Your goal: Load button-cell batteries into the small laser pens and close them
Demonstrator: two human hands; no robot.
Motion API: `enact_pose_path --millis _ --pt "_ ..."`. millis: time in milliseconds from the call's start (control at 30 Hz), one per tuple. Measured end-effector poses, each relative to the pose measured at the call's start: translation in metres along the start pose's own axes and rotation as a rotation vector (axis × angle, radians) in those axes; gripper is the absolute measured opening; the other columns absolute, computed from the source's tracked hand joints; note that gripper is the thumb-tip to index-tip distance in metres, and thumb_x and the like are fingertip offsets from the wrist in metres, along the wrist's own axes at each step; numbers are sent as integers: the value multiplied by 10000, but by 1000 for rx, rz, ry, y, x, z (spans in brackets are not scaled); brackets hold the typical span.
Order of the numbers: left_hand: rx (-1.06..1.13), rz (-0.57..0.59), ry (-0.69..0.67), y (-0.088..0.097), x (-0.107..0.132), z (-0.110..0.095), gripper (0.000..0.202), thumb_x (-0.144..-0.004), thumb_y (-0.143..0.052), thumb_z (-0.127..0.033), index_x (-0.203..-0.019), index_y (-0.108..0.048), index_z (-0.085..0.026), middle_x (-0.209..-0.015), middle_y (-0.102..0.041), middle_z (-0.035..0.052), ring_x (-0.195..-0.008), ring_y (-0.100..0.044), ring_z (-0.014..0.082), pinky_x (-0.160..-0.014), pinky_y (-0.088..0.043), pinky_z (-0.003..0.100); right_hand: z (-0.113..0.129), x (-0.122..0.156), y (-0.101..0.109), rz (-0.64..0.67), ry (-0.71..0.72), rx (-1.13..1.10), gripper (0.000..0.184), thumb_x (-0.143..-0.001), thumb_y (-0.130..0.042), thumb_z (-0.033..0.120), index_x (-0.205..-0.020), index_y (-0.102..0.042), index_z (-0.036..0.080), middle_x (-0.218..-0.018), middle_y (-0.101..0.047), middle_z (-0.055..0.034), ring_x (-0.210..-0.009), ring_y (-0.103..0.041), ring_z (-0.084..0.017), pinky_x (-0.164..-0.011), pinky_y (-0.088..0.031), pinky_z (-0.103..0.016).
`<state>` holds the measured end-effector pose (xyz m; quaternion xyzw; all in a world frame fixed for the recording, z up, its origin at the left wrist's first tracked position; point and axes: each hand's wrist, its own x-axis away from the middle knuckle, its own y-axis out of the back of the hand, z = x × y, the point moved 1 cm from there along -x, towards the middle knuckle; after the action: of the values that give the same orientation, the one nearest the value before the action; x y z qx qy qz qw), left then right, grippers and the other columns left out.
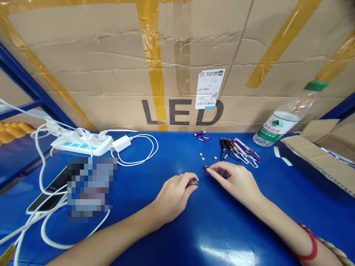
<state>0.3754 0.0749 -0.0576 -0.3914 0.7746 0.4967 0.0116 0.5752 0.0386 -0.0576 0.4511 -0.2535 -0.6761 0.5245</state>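
1. While a dark, pale-edged smartphone (pixel 59 183) lies at far left on the glossy blue tabletop (pixel 177 244), loops of white cable (pixel 44 162) curl around it, and a pixelated patch hides what sits just beside it
2. Behind that, here's a white power strip with blue panels (pixel 74 146), plugs in place, a white block-shaped adapter (pixel 121 143) near its right end
3. Now the left hand (pixel 174 194), thumb and fingers pinching a short, dark red, shiny tube (pixel 193 182), its end poking out to the right
4. Further back, near the brown cardboard carton marked LED (pixel 116 88), lies a little purple tube with clips (pixel 200 133); in front of it, three small, round silver discs (pixel 203 158), apart from one another
5. And the right hand (pixel 235 181), thumb and forefinger pinching a tiny black piece (pixel 205 167), just in front of the discs
6. Beyond that hand, a row of slim black, red, silver and purple tubes with metal clips (pixel 240 147)
7. Rounding the right side, a clear plastic bottle with a green cap (pixel 277 123), then an open brown cardboard box (pixel 321 159)
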Motion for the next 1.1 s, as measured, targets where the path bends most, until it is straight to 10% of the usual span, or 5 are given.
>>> enact_pose_path --millis 1100 --pt "92 117 79 -3 4 4 164 -923 -375 -303 -1028 -463 -213 -938 -606 -57 -861 -583 64 -771 -412 183 19 5 -5 121 -113 -364 236 -787 -587 407 -707 -673 203 -613 -618 30 -476 -537 -99 -458 -412 -189"
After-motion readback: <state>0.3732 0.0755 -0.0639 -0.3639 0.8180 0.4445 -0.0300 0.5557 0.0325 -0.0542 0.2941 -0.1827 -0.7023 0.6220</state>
